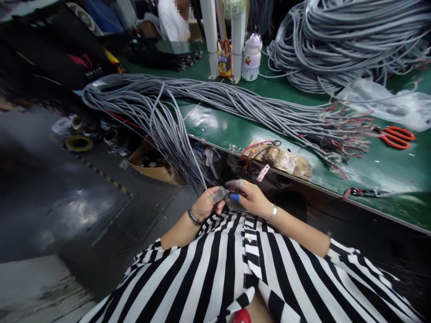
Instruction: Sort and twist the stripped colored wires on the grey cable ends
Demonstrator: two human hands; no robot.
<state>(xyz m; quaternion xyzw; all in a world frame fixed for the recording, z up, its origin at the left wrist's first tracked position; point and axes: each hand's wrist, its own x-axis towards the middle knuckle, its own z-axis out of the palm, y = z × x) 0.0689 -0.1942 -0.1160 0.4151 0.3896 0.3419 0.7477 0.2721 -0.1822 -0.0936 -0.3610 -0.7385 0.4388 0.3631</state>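
Observation:
My left hand (pixel 210 202) is closed on the end of a grey cable (pixel 201 172) that runs up to the bundle on the bench. Grey coverings wrap some of its fingers. Close beside it, my right hand (pixel 249 196) has its fingers pinched together at the thin wires of that cable's end, which are small and partly hidden. A blue cover sits on one right fingertip. Both hands are in front of my striped shirt, just off the bench edge. The long bundle of grey cables (pixel 229 101) lies across the bench, its stripped coloured wire ends at the right.
On the green bench (pixel 380 168) lie orange-handled scissors (pixel 397 137) and a dark hand tool (pixel 365 193). A taped block (pixel 286 161) lines the front edge. Behind stand a bottle (pixel 252 58) and a large cable coil (pixel 350 40). Another person (pixel 173 20) is across the bench.

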